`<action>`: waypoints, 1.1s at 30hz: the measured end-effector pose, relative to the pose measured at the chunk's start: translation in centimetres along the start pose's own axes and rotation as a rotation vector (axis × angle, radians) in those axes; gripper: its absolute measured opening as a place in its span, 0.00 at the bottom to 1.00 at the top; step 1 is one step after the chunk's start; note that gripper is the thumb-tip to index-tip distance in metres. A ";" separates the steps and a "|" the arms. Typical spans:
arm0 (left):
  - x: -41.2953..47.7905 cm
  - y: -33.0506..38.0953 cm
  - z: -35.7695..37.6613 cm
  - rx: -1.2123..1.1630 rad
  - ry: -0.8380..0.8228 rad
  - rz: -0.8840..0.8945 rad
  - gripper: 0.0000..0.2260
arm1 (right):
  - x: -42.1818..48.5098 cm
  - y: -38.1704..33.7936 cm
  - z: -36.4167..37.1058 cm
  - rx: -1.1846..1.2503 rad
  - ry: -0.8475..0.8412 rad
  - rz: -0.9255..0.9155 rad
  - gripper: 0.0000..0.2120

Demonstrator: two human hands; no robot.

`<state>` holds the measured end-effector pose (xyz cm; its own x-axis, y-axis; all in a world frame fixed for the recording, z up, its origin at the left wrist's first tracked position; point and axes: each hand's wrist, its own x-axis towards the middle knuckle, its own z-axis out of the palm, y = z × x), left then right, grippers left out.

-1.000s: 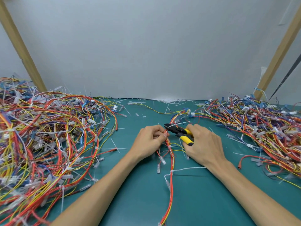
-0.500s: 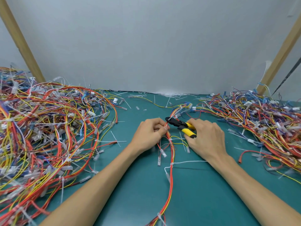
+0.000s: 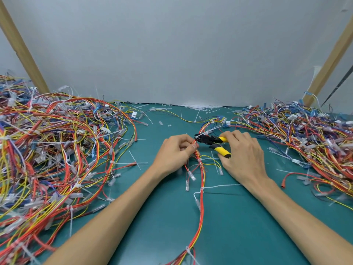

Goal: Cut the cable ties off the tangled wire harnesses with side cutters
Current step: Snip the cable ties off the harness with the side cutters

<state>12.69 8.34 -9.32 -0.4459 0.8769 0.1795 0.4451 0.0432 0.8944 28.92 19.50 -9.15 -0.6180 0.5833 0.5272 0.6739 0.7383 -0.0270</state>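
Two bare forearms come in from the near edge over the green tabletop (image 3: 238, 226). One separate wire harness (image 3: 200, 217), mostly red and orange with some yellow strands, runs between them from the near edge up to the hands. Three white cable ties (image 3: 202, 188) can be counted on that stretch: one near the bottom edge, one midway with a long tail lying to the right, and one just below the hands. A few clear-sleeved terminals hang off the harness.

The left hand (image 3: 175, 152) has its fingers curled, with thumb and fingertips pinching the harness bundle. The right hand (image 3: 246, 157) is wrapped round the handles of one pair of side cutters (image 3: 210, 142). The cutters have a black head and yellow handles with black ends, and the handles are spread partway. The cutter tip sits against the bundle just above the left thumb. It is unclear whether a tie is between the jaws. Any print on the cutters is too small to read.

Farther out there are two big tangled heaps of harnesses, the left pile (image 3: 57, 150) and the right pile (image 3: 305, 138). Both are red, yellow and blue wire with white ties and connectors. The harness in hand trails back toward the right pile.

Loose tie offcuts (image 3: 198, 107) are scattered across the tabletop, thickest along the back edge. Behind them are two slanted wooden posts, the left post (image 3: 21, 46) and the right post (image 3: 328, 60), and one plain grey wall (image 3: 172, 44).
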 end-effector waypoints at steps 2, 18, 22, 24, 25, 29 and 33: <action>0.0 0.0 0.0 0.000 0.001 0.001 0.06 | 0.0 0.0 0.0 -0.001 0.004 0.005 0.17; -0.2 0.6 -0.6 -0.170 -0.078 -0.002 0.11 | -0.2 -0.3 -0.9 0.144 0.079 0.063 0.11; 0.1 1.6 -0.7 -0.462 -0.186 -0.095 0.10 | -0.2 -0.4 -0.8 0.153 0.101 0.041 0.11; 0.1 2.1 -0.7 -0.727 -0.291 -0.208 0.09 | -0.1 -0.4 -0.7 0.153 0.093 0.026 0.12; 0.1 2.2 -0.6 -0.764 -0.321 -0.238 0.08 | 0.0 -0.4 -0.7 0.154 0.083 0.025 0.12; 0.4 1.4 -1.2 -0.582 -0.278 -0.212 0.10 | 0.0 -0.4 -0.5 0.138 0.043 0.020 0.18; 0.8 0.0 -1.8 -0.338 -0.099 -0.079 0.14 | 0.0 -0.2 -0.3 0.058 0.020 -0.008 0.21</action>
<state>10.92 8.17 -8.45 -0.3839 0.9200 0.0786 0.1227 -0.0335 0.9919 28.85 19.25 -8.89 -0.6146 0.5711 0.5442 0.6440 0.7616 -0.0720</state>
